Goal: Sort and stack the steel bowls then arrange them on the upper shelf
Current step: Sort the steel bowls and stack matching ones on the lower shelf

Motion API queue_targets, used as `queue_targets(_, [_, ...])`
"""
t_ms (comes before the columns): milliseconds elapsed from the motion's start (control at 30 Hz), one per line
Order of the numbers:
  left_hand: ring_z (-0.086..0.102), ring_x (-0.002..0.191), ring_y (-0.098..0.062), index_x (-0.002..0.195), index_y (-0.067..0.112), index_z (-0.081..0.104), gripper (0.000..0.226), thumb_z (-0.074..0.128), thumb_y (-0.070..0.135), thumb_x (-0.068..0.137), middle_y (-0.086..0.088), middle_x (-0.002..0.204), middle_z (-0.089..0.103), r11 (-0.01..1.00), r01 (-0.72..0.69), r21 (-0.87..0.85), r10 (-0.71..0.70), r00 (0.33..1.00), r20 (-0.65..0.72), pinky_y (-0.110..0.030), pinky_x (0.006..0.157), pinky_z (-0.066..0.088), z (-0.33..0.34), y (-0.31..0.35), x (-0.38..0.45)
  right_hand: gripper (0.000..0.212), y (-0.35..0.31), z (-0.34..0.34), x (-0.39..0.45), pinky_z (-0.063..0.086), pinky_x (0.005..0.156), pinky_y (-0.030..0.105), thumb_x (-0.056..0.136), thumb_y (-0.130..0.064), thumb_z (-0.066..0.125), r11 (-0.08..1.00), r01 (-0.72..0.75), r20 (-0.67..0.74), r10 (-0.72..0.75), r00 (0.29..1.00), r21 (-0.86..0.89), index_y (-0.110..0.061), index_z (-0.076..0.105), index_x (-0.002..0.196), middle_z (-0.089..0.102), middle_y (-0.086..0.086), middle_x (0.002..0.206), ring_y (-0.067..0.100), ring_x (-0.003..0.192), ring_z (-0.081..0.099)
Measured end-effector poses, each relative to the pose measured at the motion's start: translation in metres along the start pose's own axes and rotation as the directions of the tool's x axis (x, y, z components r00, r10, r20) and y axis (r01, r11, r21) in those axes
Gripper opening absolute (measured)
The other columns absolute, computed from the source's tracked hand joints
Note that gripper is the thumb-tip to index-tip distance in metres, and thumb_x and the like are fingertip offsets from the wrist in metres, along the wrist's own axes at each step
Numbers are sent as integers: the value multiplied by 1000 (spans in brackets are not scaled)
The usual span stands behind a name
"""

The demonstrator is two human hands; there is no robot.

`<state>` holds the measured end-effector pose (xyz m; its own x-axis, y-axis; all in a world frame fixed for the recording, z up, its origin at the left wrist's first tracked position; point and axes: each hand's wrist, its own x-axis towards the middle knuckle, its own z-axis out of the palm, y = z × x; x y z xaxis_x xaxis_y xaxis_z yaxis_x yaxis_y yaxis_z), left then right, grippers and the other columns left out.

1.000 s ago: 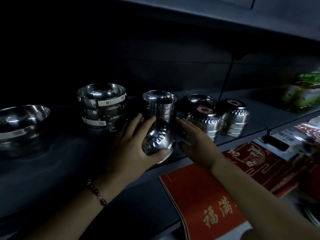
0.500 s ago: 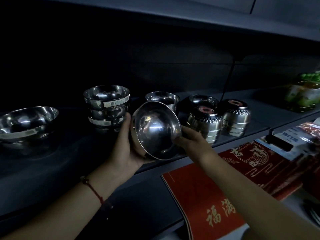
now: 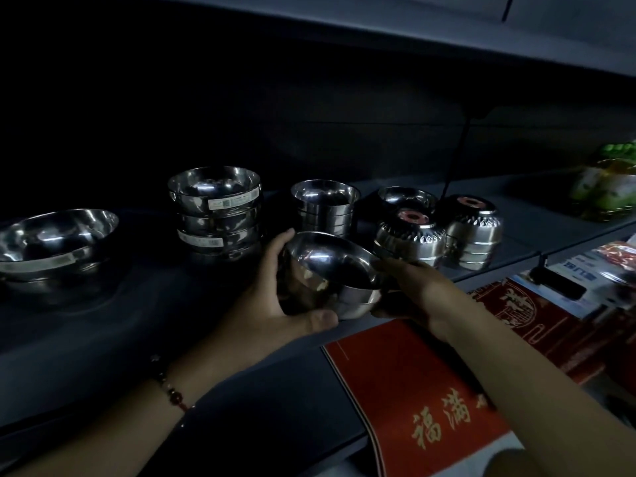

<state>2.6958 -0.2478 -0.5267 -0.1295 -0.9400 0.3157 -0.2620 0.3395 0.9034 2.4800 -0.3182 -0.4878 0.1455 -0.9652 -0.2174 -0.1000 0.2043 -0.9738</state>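
Both hands are on the steel bowl (image 3: pixel 330 273) now, held mouth-up and tipped a little toward the camera, just above the front part of the dark shelf (image 3: pixel 113 332). The left hand (image 3: pixel 265 304) cups its left wall, fingers (image 3: pixel 284 239) curled round the far side and the thumb pressed along the bowl's base at the near edge. The right hand (image 3: pixel 409 290) grips the right rim, fingers wrapped over the far side, so the fingertips themselves are hidden behind the steel and I cannot tell how deep they reach. A beaded bracelet (image 3: pixel 170 390) sits on the left wrist. Light is poor: the back of the shelf is nearly black and the bowl's lower edge melts into shadow. Right behind the held bowl stands a narrow stack of small bowls (image 3: pixel 325 206), mouths up. To its left, a wider stack of labelled bowls (image 3: pixel 216 208), and well off to the left a big shallow bowl (image 3: pixel 51 242), cut by the frame edge. To the right, two stacks of patterned bowls turned upside down, one nearer (image 3: pixel 411 235) and one further right (image 3: pixel 471 228), with another upright bowl (image 3: pixel 406 197) partly hidden behind them. Below the shelf edge lies a red packet with gold characters (image 3: pixel 413 390), the right forearm crossing over it. A blurred green package (image 3: pixel 609 187) sits far right.
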Motion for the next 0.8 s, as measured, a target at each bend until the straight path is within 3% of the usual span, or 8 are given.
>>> queue_targets(67, [56, 116, 7, 138, 55, 26, 102, 83, 59, 54, 26, 130, 55, 999, 18, -46, -22, 995, -101, -20, 94, 47, 1, -1, 3, 49, 1, -2, -6, 57, 57, 28, 86, -48, 67, 994, 86, 113, -78, 991, -62, -8, 67, 114, 76, 11, 91, 25, 72, 75])
queue_targets(133, [61, 114, -2, 131, 51, 36, 92, 82, 58, 51, 14, 128, 59, 991, 40, -131, -63, 982, -180, -26, 94, 49, -2, -1, 8, 72, -1, -2, -17, 56, 67, 18, 70, -68, 68, 963, 224, 189, -194, 963, -153, -34, 56, 133, 73, -11, 108, 5, 90, 72])
queue_targets(233, [62, 112, -6, 121, 53, 44, 80, 81, 62, 50, 12, 122, 61, 979, 48, -201, -95, 967, -235, -32, 94, 51, -3, -4, 14, 84, -4, 5, -26, 44, 94, 20, 63, -76, 68, 759, 520, 263, -450, 854, -392, -66, 30, 137, 44, -28, 141, -14, 121, 48])
queue_targets(333, [60, 116, -10, 123, 54, 45, 87, 81, 76, 46, 12, 121, 62, 976, 33, -216, -88, 964, -249, -42, 100, 48, -1, -7, 18, 81, -4, 14, -29, 36, 102, 30, 68, -71, 68, 584, 620, 255, -587, 769, -524, -67, 27, 137, 11, -29, 157, -1, 137, 28])
queue_targets(467, [60, 117, 0, 138, 55, 35, 95, 77, 75, 55, 22, 122, 65, 989, 25, -145, -61, 967, -249, -32, 100, 47, -2, -7, 22, 53, -2, 12, -18, 45, 105, 34, 77, -54, 71, 577, 690, 249, -660, 709, -436, -64, 47, 123, 19, -38, 149, -1, 134, 38])
queue_targets(633, [32, 142, -2, 149, 55, 19, 83, 60, 70, 78, 17, 154, 36, 930, 6, 367, 134, 926, -352, -32, 112, 32, -3, 1, 29, 41, -5, 10, 12, 48, 100, 25, 74, -32, 80, 512, 760, 116, -794, 596, -400, -33, 68, 113, 41, -14, 148, -4, 131, 42])
queue_targets(733, [33, 143, -21, 156, 32, 20, 81, 51, 60, 87, 1, 159, 32, 625, 10, 781, 334, 901, -278, -38, 111, 28, -4, 9, 38, 40, -15, 11, 27, 40, 94, 5, 74, -44, 75, 473, 764, 20, -845, 534, -438, -42, 64, 112, 40, -10, 149, -11, 130, 38])
queue_targets(800, [37, 141, -30, 153, 20, 31, 75, 52, 53, 88, -9, 156, 37, 478, 49, 877, 339, 911, -235, -45, 113, 27, 0, 14, 43, 41, -22, 15, 41, 43, 96, 11, 74, -52, 71, 474, 754, -33, -855, 518, -455, -38, 65, 113, 37, -8, 151, -6, 132, 38])
